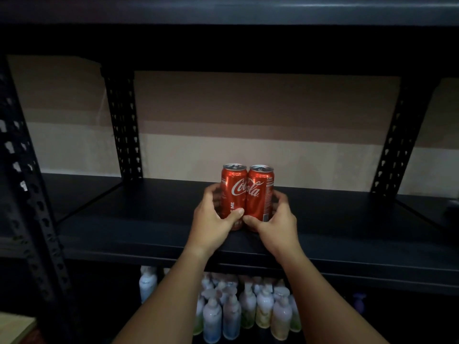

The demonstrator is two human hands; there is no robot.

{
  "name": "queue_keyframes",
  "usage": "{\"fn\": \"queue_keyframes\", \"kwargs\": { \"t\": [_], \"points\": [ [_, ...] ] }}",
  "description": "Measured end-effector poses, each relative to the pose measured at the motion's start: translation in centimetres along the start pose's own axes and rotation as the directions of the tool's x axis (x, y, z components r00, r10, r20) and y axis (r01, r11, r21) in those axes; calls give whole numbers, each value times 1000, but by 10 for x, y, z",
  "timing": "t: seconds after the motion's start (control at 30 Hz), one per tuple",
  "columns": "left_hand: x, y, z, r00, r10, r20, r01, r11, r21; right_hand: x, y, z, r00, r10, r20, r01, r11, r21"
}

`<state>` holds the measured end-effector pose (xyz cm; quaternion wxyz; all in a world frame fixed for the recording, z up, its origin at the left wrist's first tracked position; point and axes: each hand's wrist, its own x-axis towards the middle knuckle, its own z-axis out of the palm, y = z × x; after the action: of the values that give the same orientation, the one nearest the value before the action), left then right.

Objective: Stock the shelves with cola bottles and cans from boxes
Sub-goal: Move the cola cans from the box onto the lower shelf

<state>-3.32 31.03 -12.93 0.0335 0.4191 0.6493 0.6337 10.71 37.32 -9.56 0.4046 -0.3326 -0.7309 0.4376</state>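
- Standing upright and touching side by side on the smooth black metal shelf [347, 234] are two glossy red cylindrical cola cans, the left can [233, 194] and the right can [259, 197].
- The left hand [213, 220] is wrapping its curled fingers and thumb round the left can.
- The right hand [275, 223] is clasping the right can likewise.
- Rounded pale plastic pump bottles [231, 316] are crowding the lower tier.
- Perforated dark steel uprights [124, 125] are framing the bay.

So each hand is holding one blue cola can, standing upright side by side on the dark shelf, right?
Not quite: the cans are red. In the head view the left hand holds the left can, the right hand the right can, upright, side by side on the dark shelf.
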Motion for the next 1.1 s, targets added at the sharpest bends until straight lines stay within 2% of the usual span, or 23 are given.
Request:
{"fn": "queue_keyframes", "kwargs": {
  "t": [0.2, 0.4, 0.73, 0.93, 1.1],
  "points": [
    [0, 3, -2, 998, -42, 50, 46, 996, -77, 3, 6, 3, 1000, -15, -13, 15, 1000, 4],
    [-1, 3, 0, 999, 1, -48, -1, 1000, 11, 5, 10, 3, 999, -30, -41, 30, 1000, 9],
    [3, -1, -4, 997, -67, 23, 70, 976, -206, 11, 19, 3, 998, -38, -47, 40, 999, 37],
    [4, -1, -2, 998, -48, -31, 45, 995, -87, 14, 25, 5, 994, -72, -79, 74, 997, 21],
    [7, -4, -3, 996, -87, 0, 87, 989, -120, 16, 29, 3, 994, -70, -78, 73, 997, 33]
  ]
}}
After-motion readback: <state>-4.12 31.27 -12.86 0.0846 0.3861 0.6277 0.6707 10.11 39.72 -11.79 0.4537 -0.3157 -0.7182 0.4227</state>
